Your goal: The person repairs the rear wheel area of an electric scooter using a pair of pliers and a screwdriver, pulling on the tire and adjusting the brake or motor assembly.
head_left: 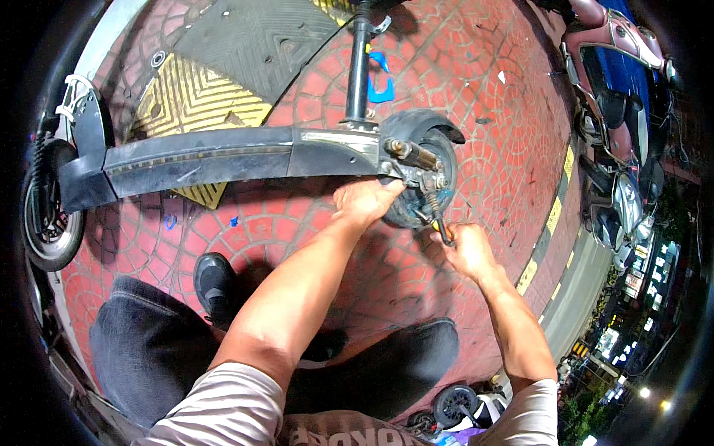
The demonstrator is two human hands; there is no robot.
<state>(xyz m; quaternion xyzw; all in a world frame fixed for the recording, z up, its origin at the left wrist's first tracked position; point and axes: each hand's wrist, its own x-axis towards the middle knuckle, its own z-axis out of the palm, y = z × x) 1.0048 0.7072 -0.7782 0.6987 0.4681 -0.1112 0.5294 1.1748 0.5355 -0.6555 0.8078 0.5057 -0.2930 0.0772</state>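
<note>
A black electric scooter (223, 152) stretches across in front of me, its deck running left to right. At its right end are a wheel (401, 212), a fender (428, 123) and a coil-spring shock absorber (413, 154). My left hand (368, 201) is closed on the scooter's frame beside this wheel, some fingertips hidden behind it. Just right of the wheel, my right hand (468, 249) is wrapped round a screwdriver-like tool (446, 234) with a dark and yellow-orange handle. Its tip lies near the wheel's linkage, where I cannot make out the contact.
The scooter's black pole (359, 74) rises near a blue plastic piece (381, 78) on red paving. A black-and-yellow rubber ramp (201, 93) lies behind the deck. Another wheel (56, 208) is at left. Parked motorbikes (613, 111) line the right; my shoe (214, 286) is nearby.
</note>
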